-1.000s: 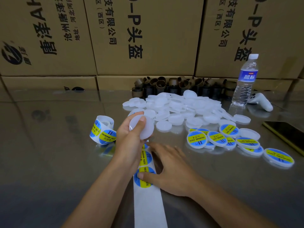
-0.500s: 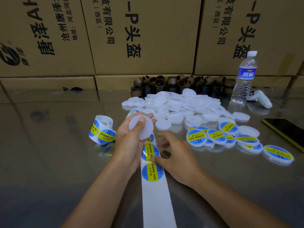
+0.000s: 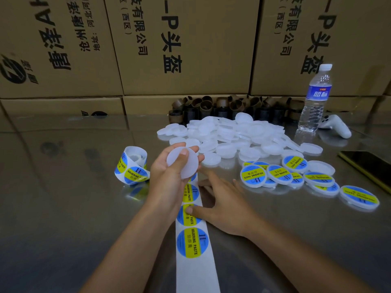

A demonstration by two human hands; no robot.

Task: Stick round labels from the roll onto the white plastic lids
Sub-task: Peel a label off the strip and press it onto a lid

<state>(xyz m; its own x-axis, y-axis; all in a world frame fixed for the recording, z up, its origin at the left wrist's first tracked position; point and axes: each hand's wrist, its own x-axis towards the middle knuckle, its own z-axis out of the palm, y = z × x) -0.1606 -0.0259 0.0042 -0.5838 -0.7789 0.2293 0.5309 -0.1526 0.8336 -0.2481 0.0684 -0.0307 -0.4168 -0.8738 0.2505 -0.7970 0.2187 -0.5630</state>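
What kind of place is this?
Probably a packing workshop or storeroom: stacked cardboard boxes behind, a heap of blank lids, and a pile of labelled lids.

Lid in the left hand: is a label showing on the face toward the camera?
No, the lid held by the left hand shows a plain white face, no label.

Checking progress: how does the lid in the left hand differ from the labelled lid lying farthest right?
The held lid is bare white; the far-right lid carries a blue-and-yellow label. The left hand grips the held lid above the table; the far-right lid lies flat on it. Both are round.
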